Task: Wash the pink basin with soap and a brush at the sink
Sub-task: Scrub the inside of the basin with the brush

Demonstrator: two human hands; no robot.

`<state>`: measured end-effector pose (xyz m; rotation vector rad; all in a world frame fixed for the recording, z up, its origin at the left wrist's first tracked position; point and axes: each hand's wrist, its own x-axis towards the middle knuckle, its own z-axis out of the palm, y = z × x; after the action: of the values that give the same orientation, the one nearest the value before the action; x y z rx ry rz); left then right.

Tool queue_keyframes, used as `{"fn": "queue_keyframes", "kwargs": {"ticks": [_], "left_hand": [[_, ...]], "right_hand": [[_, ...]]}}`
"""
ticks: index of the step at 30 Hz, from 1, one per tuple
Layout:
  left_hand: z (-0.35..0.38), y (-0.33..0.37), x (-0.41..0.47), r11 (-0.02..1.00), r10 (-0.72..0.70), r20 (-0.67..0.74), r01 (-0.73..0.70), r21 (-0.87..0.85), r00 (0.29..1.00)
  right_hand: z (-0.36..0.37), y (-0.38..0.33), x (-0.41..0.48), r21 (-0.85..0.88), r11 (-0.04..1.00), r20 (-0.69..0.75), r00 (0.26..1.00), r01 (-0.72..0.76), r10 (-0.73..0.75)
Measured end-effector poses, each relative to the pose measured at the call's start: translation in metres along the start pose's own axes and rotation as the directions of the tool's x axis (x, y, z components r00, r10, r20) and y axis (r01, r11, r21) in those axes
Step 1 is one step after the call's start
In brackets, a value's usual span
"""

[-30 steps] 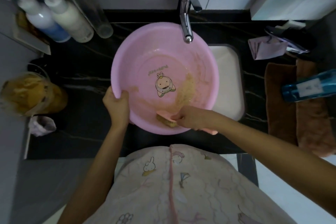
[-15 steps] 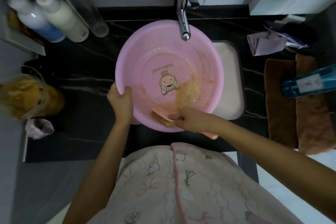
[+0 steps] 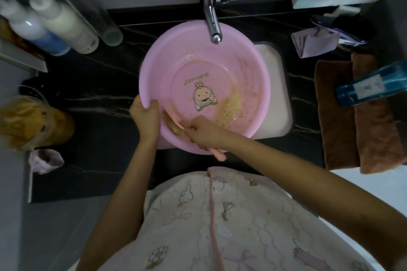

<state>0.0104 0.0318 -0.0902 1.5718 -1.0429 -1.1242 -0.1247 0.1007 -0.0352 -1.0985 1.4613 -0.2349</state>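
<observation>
- The black veined counter [image 3: 99, 116] is running along a pale wall, carrying bottles [image 3: 72, 28] at the left and brown towels [image 3: 352, 127] at the right.
- The pink basin [image 3: 198, 61] is sitting over the white sink [image 3: 273, 94], under the faucet [image 3: 212, 22], with yellowish foam [image 3: 229, 108] lying inside.
- The left hand [image 3: 146, 116] is gripping the basin's near-left rim.
- The right hand [image 3: 202, 132] is curling round the pink brush [image 3: 172, 124], holding its head against the inner wall just beside the left hand.

The round pink plastic basin [image 3: 198, 68] rests over the white rectangular sink [image 3: 273, 86], beneath the chrome metal tap [image 3: 212, 22]. The left hand [image 3: 145, 121] grips its near-left rim. Just right of those fingers, inside the basin, the right hand [image 3: 204, 133] holds the pink-handled plastic brush [image 3: 218, 154]. Yellowish foam [image 3: 229, 108] lies beyond the right fingers.
</observation>
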Motion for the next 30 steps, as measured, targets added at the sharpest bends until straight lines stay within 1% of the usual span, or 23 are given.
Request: {"fn": "queue_keyframes", "kwargs": {"ticks": [1,3,5,7,8,10,12,13,15,16,18,19,20,22,24,26,28,29,30], "left_hand": [[0.001,0.003,-0.001,1.0,0.004,0.0,-0.004,0.0,1.0],[0.001,0.003,-0.002,1.0,-0.003,-0.002,0.003,-0.003,1.0],[-0.001,-0.001,-0.002,1.0,-0.017,-0.006,0.017,-0.009,1.0],[-0.002,-0.005,0.0,0.999,-0.037,-0.007,0.037,-0.012,0.999],[-0.002,-0.006,0.0,0.999,-0.044,-0.004,0.044,-0.009,0.999],[0.002,-0.005,-0.001,0.999,-0.036,0.006,0.036,-0.011,0.999],[0.004,-0.003,-0.003,1.0,-0.014,0.019,0.014,-0.021,1.0],[0.004,-0.002,-0.005,1.0,-0.008,0.022,0.009,-0.028,1.0],[0.002,0.001,-0.004,0.999,-0.024,0.01,0.024,-0.029,1.0],[0.001,0.0,-0.003,0.999,-0.039,0.002,0.039,-0.023,0.999],[-0.002,-0.003,-0.001,0.998,-0.064,-0.005,0.064,-0.016,0.998],[-0.002,-0.003,-0.001,0.997,-0.074,0.0,0.074,-0.013,0.997],[-0.001,-0.002,-0.002,0.997,-0.076,0.01,0.076,-0.01,0.997],[0.001,0.003,-0.005,0.998,-0.062,0.033,0.062,-0.006,0.998],[0.004,0.009,-0.007,0.999,-0.027,0.049,0.028,-0.023,0.998],[0.006,0.016,-0.009,0.999,-0.002,0.047,0.004,-0.045,0.999],[0.006,0.016,-0.009,0.998,-0.023,0.04,0.025,-0.058,0.999],[0.006,0.015,-0.009,0.998,-0.04,0.034,0.042,-0.05,0.999],[0.006,0.014,-0.009,0.998,-0.053,0.031,0.055,-0.041,0.998]], "right_hand": [[0.006,-0.007,0.006,0.034,0.999,-0.03,1.0,0.011,-0.01],[0.011,-0.006,0.002,0.009,1.0,-0.03,0.999,0.02,-0.02],[0.005,0.01,-0.017,-0.056,0.998,0.055,0.998,0.023,-0.02],[-0.003,0.018,-0.034,-0.118,0.993,0.145,0.989,-0.002,0.019],[-0.005,0.016,-0.035,-0.131,0.991,0.148,0.989,-0.01,0.029],[-0.003,-0.001,-0.024,-0.072,0.997,0.074,0.997,0.012,-0.007],[0.005,-0.02,-0.005,0.046,0.999,0.003,1.0,0.023,-0.024],[0.007,-0.026,0.0,0.063,0.997,-0.015,0.999,0.034,-0.033],[0.006,-0.02,-0.005,-0.027,0.999,0.015,0.999,0.046,-0.046],[0.002,-0.01,-0.014,-0.081,0.996,0.069,0.997,0.046,-0.04],[-0.006,0.005,-0.033,-0.163,0.986,0.185,0.983,0.014,0.017],[-0.007,0.009,-0.035,-0.192,0.981,0.202,0.979,0.004,0.036],[-0.007,0.007,-0.031,-0.218,0.976,0.179,0.983,0.016,0.024],[0.001,-0.004,-0.008,-0.206,0.977,0.049,0.997,0.062,-0.053],[0.01,-0.017,0.019,-0.099,0.99,-0.115,0.988,0.095,-0.106],[0.015,-0.021,0.034,0.003,0.992,-0.204,0.972,0.123,-0.12],[0.018,-0.014,0.028,0.035,0.993,-0.185,0.977,0.113,-0.104],[0.017,-0.009,0.017,0.009,0.994,-0.152,0.983,0.109,-0.106],[0.014,-0.001,0.006,-0.056,0.993,-0.113,0.988,0.1,-0.106]]}}
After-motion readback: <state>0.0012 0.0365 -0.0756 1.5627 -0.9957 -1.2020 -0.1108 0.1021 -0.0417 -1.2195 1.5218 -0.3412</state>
